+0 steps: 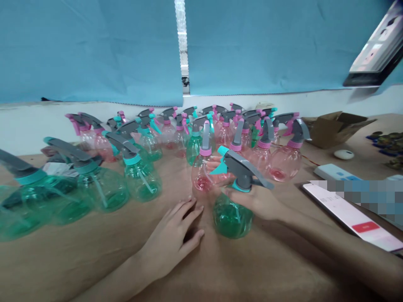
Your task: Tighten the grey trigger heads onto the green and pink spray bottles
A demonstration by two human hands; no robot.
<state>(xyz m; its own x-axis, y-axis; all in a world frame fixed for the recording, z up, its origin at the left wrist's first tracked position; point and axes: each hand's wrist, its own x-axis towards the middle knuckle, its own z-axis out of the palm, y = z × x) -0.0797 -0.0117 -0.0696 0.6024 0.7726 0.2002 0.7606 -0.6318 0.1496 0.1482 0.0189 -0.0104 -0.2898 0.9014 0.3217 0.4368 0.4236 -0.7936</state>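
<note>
My right hand (262, 203) is around the neck of a green spray bottle (233, 216) with a grey head and turquoise trigger. The thumb crosses the neck, while the other fingers reach out behind the trigger, partly hidden. Just behind those fingers stands a pink spray bottle (201, 178); whether they touch it I cannot tell. My left hand (173, 239) rests low over the table left of the held bottle, fingers apart and holding nothing.
Green spray bottles (143, 182) line the left side, and several pink ones (285, 163) stand behind and right. At the right lie a phone (343, 214), a white device (336, 173), a white mouse-like object (344, 154) and an open cardboard box (330, 132). Blue cloth (94, 50) covers the wall.
</note>
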